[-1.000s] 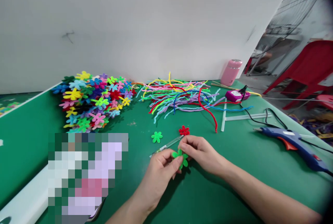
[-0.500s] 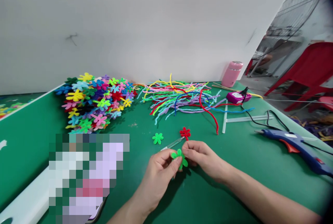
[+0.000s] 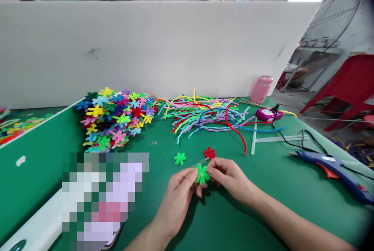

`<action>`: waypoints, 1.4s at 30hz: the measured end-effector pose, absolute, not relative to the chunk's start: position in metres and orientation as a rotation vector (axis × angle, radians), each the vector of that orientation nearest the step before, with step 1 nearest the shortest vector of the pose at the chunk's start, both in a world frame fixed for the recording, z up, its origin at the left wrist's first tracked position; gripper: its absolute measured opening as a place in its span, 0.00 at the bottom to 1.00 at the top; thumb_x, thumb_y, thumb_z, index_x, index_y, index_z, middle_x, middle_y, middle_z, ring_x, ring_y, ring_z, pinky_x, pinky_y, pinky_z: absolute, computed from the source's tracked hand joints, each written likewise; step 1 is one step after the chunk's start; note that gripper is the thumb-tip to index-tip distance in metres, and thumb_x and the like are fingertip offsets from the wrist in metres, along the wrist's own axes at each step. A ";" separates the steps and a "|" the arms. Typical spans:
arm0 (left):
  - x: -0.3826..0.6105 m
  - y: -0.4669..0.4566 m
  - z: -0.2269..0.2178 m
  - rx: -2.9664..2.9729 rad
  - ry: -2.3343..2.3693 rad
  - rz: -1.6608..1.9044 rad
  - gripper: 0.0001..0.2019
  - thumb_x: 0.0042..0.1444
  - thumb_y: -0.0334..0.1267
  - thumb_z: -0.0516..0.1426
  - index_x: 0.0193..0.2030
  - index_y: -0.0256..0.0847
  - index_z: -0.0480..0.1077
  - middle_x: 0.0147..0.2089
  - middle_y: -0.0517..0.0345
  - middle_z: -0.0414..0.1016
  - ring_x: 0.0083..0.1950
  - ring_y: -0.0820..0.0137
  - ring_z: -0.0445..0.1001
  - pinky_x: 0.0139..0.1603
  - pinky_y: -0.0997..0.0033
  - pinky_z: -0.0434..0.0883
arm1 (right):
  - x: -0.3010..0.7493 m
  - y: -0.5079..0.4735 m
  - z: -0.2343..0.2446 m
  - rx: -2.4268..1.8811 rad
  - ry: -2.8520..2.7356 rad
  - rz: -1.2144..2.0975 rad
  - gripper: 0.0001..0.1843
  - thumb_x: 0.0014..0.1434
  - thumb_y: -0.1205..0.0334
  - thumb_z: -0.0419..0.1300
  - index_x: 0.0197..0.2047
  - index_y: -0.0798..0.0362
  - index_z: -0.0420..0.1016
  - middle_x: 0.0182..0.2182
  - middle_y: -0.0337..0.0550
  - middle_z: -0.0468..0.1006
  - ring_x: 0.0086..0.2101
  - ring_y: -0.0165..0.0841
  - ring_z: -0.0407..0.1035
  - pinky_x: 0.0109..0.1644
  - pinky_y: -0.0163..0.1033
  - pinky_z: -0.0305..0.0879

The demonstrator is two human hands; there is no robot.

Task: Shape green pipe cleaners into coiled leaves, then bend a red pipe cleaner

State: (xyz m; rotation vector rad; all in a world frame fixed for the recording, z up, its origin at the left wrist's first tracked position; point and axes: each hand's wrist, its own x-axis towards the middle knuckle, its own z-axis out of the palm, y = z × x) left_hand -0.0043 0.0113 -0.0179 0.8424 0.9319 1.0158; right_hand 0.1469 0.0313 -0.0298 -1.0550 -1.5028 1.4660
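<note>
A bright green pipe-cleaner flower (image 3: 202, 174) is held up between my two hands, just above the table. My left hand (image 3: 181, 196) pinches its left side between thumb and fingers. On the other side, my right hand (image 3: 229, 177) closes its thumb and index finger on a petal. Behind them, a red pipe-cleaner flower (image 3: 209, 153) lies on the table by the end of a clear pen-like stick (image 3: 201, 162), which the hands partly cover. Another green flower (image 3: 180, 159) lies flat to the left of the red one.
A heap of colourful flowers (image 3: 113, 120) stands at the left, with loose pipe cleaners (image 3: 204, 114) at the back. To the right are a blue glue gun (image 3: 330, 169), clear glue sticks (image 3: 277, 139), a purple box (image 3: 267, 114) and a pink bottle (image 3: 261, 89). A white panel (image 3: 163, 48) closes the back.
The green flower has turned between my fingers, and my left thumb has moved from its middle to its left edge. The whole view has tilted up slightly.
</note>
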 end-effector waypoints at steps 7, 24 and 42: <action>-0.007 0.012 -0.019 0.907 0.960 1.067 0.13 0.55 0.39 0.54 0.22 0.36 0.67 0.21 0.62 0.63 0.28 0.74 0.61 0.31 0.73 0.59 | 0.145 0.029 -0.025 -1.023 -1.631 1.443 0.14 0.57 0.55 0.54 0.26 0.57 0.65 0.21 0.36 0.64 0.22 0.25 0.55 0.25 0.32 0.49; -0.057 0.063 -0.007 1.598 1.605 0.980 0.14 0.50 0.42 0.52 0.18 0.38 0.62 0.17 0.67 0.56 0.21 0.75 0.55 0.23 0.76 0.52 | 0.170 0.055 -0.032 -1.220 -1.471 1.325 0.14 0.54 0.54 0.53 0.24 0.56 0.65 0.18 0.33 0.62 0.19 0.24 0.53 0.23 0.32 0.47; -0.017 0.024 -0.014 2.454 1.531 0.717 0.10 0.54 0.33 0.50 0.40 0.39 0.69 0.39 0.50 0.68 0.43 0.61 0.66 0.43 0.59 0.64 | 0.176 0.053 -0.042 -1.236 -1.416 1.237 0.12 0.54 0.57 0.53 0.38 0.55 0.64 0.22 0.32 0.62 0.20 0.24 0.55 0.22 0.30 0.51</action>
